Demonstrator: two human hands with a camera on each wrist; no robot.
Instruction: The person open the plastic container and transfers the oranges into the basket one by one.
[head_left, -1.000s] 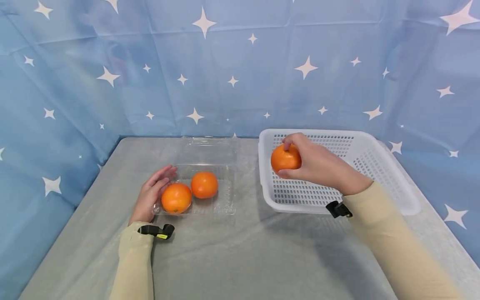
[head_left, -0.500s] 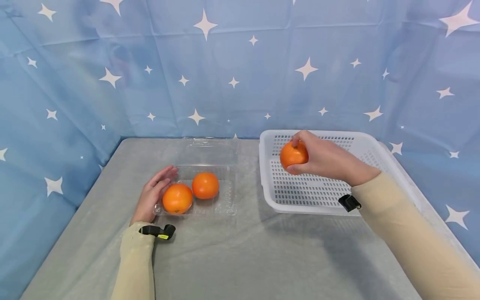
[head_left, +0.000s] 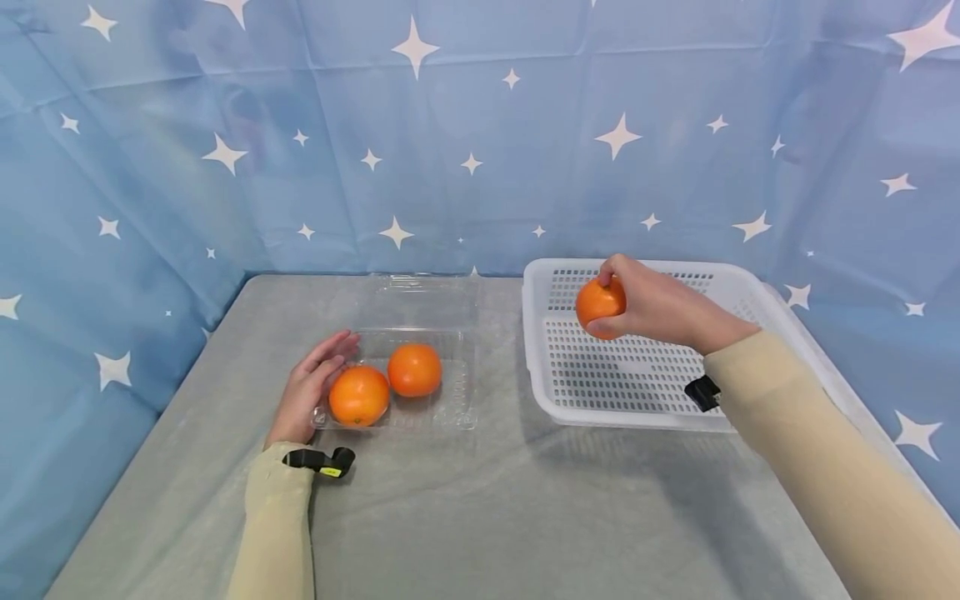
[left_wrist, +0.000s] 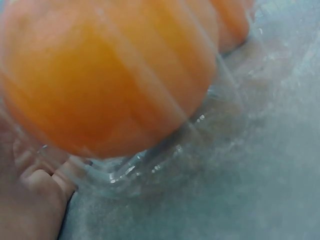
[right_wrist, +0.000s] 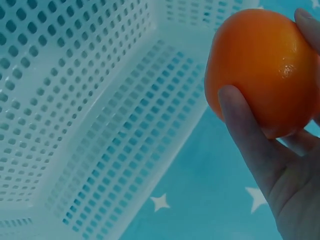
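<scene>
An orange (head_left: 600,307) is gripped between the thumb and fingers of my right hand (head_left: 656,308), above the left part of a white perforated plastic basket (head_left: 558,412). In the right wrist view the held orange (right_wrist: 262,72) shows whole except where fingers cover it. Two more oranges lie in a clear plastic clamshell box (head_left: 457,408) with its lid laid back: a front left one (head_left: 359,397) and a back right one (head_left: 415,370). My left hand (head_left: 303,396) rests along the left side of that box, fingers extended, beside the front left orange.
A grey cloth-covered table (head_left: 450,517) bears the box and the basket, with a gap between them. Behind and at the sides hangs a blue curtain (head_left: 337,92) with white stars. Black wrist cameras sit on both sleeves.
My right hand has moved right and slightly back over the basket, still holding the orange. The left hand and the two oranges in the box have stayed in place.
</scene>
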